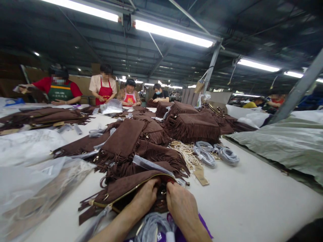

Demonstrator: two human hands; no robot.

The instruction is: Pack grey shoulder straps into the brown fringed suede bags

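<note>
Forearms (121,220) converge; left hand (148,194), right hand (181,203) both curled into open bag (123,186); can't tell if gripping.

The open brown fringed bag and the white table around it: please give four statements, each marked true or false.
1. The left hand is inside the open brown fringed bag. True.
2. The bag's zipper is closed. False: the gold metal zipper is open.
3. Coiled grey plastic-wrapped bundles lie on the white table. True.
4. The right hand lies flat on the table. False: the right hand is at the bag's opening.
</note>
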